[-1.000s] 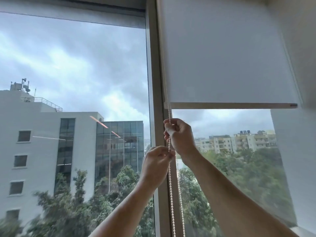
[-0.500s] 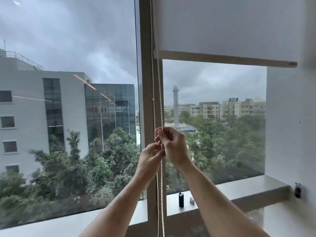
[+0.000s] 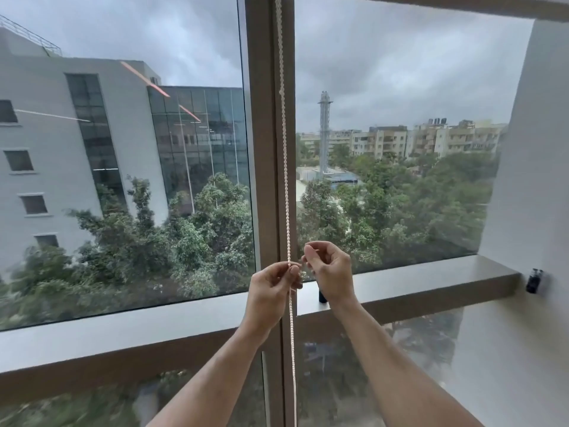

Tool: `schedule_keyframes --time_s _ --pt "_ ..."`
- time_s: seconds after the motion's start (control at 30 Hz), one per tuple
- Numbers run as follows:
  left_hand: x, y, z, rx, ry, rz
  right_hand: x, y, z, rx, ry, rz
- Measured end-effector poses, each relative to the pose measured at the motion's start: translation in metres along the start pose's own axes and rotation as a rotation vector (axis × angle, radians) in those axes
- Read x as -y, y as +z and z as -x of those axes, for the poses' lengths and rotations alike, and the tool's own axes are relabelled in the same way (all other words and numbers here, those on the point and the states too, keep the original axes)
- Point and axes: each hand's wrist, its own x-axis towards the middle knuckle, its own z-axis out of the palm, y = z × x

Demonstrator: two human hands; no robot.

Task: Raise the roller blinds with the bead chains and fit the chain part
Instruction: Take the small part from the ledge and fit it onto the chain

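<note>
A white bead chain hangs down in front of the brown window post, running from the top edge to the bottom of the view. My left hand pinches the chain at sill height, fingers closed around it. My right hand is just to the right, thumb and forefinger pinched near the chain; whether they hold a strand is unclear. The blind's bottom bar shows as a strip along the top right edge.
A grey window sill runs across under the glass, with a small dark object standing on it behind my right wrist. A small black fitting is fixed to the white wall at right.
Both hands have come down along the chain from near the blind's bar to sill height. The blind's bottom bar has risen to the top of the view, which has tilted down.
</note>
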Motion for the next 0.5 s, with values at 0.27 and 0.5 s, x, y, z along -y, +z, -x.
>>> schedule_keyframes --time_s 0.27,0.5 --pt "0.043 0.004 0.025 -0.048 -0.129 0.04 -0.087 -0.028 -0.013 -0.055 0.158 0.575" --pt "0.062 0.001 0.04 -0.081 -0.159 0.004 -0.113 -0.032 -0.045 0.065 0.142 0.984"
